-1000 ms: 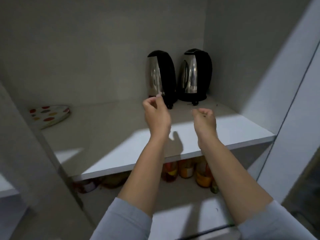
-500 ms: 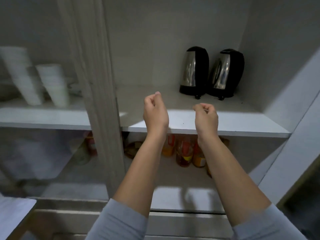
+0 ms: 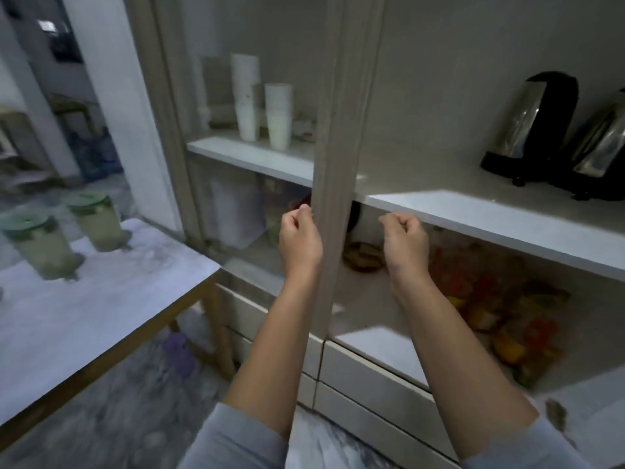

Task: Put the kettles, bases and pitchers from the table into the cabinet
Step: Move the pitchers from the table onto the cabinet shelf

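Note:
Two steel-and-black kettles [image 3: 534,125] [image 3: 600,147] stand side by side at the right end of the white cabinet shelf [image 3: 473,214]. Two clear pitchers with green lids [image 3: 93,220] [image 3: 37,243] stand at the far left on the table [image 3: 101,309]. My left hand [image 3: 299,238] is curled in front of the cabinet's wooden post, holding nothing. My right hand [image 3: 404,240] is a loose fist just below the shelf's front edge, also with nothing in it. Both hands are well left of the kettles.
A vertical wooden post [image 3: 338,157] divides the cabinet. Stacks of white cups [image 3: 262,106] stand on the left shelf behind glass. Jars and colourful packets [image 3: 507,309] fill the lower shelf. Drawers [image 3: 372,377] lie below. A purple object [image 3: 179,353] sits on the floor under the table.
The view has swung left, so the kettles slid to the right edge and the table with the pitchers came into sight. Both hands drew back from the shelf, still curled.

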Demonstrator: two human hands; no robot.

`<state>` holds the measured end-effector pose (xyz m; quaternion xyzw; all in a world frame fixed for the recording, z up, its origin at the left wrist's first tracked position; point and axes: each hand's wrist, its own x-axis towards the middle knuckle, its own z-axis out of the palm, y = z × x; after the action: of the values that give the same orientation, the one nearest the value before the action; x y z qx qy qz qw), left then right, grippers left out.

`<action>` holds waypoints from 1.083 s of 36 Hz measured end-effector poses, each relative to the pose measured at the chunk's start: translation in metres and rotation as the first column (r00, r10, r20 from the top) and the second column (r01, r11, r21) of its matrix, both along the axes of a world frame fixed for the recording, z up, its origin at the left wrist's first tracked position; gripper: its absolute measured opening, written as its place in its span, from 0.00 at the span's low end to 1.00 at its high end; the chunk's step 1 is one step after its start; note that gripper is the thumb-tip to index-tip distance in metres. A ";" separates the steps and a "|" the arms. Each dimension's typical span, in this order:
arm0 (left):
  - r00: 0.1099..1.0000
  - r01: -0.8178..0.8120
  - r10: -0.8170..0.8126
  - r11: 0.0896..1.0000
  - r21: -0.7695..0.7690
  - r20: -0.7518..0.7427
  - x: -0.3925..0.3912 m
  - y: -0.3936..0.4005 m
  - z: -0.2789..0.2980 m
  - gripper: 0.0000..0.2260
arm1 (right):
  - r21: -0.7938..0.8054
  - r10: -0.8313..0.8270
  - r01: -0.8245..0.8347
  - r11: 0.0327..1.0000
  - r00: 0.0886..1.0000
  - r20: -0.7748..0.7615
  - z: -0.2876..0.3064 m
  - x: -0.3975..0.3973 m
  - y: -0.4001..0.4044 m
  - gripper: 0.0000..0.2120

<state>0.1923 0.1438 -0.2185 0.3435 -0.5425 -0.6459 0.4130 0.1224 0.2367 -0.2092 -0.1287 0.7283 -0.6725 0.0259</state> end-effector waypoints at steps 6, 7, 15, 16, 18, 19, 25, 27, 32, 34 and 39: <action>0.988 -0.151 0.151 0.988 0.004 0.005 0.073 -0.040 0.000 0.09 | 0.021 0.195 -0.197 0.980 0.979 0.051 -0.010 0.055 -0.055 0.05; 0.983 -0.185 0.185 0.983 0.002 0.000 0.085 -0.050 0.001 0.09 | 0.013 0.228 -0.229 0.973 0.972 0.056 -0.009 0.064 -0.066 0.04; 0.928 -0.372 0.372 0.928 0.011 -0.010 0.180 -0.145 0.009 0.10 | -0.013 0.405 -0.405 0.914 0.913 0.049 -0.003 0.144 -0.180 0.07; 0.921 -0.391 0.391 0.921 0.005 -0.004 0.191 -0.159 0.010 0.10 | -0.013 0.423 -0.422 0.906 0.905 0.051 -0.002 0.155 -0.195 0.06; 0.902 -0.431 0.431 0.902 0.007 -0.002 0.215 -0.188 0.013 0.09 | -0.002 0.454 -0.455 0.891 0.889 0.059 -0.002 0.178 -0.227 0.05; 0.893 -0.451 0.451 0.893 0.006 -0.002 0.227 -0.203 0.013 0.08 | 0.000 0.470 -0.471 0.882 0.880 0.065 -0.003 0.189 -0.244 0.05; 0.845 -0.534 0.534 0.845 -0.017 0.015 0.288 -0.284 0.011 0.07 | 0.005 0.567 -0.573 0.820 0.813 0.131 -0.014 0.253 -0.325 0.05; 0.844 -0.536 0.536 0.844 0.002 0.026 0.302 -0.304 0.006 0.07 | 0.003 0.579 -0.585 0.811 0.803 0.144 -0.017 0.267 -0.344 0.06; 0.843 -0.538 0.536 0.842 0.045 0.049 0.333 -0.343 -0.012 0.10 | 0.040 0.567 -0.584 0.811 0.801 0.190 -0.029 0.291 -0.388 0.05; 0.836 -0.549 0.546 0.834 0.064 0.057 0.343 -0.356 -0.020 0.10 | 0.045 0.577 -0.598 0.800 0.788 0.214 -0.035 0.297 -0.402 0.05; 0.825 -0.565 0.558 0.820 0.098 0.087 0.359 -0.388 -0.037 0.09 | 0.072 0.576 -0.616 0.785 0.767 0.283 -0.049 0.306 -0.436 0.06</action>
<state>0.5510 -0.2437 -0.2552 0.5294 -0.3888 -0.5173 0.5486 0.4288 -0.1991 -0.2578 -0.2670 0.6921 -0.5789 0.3386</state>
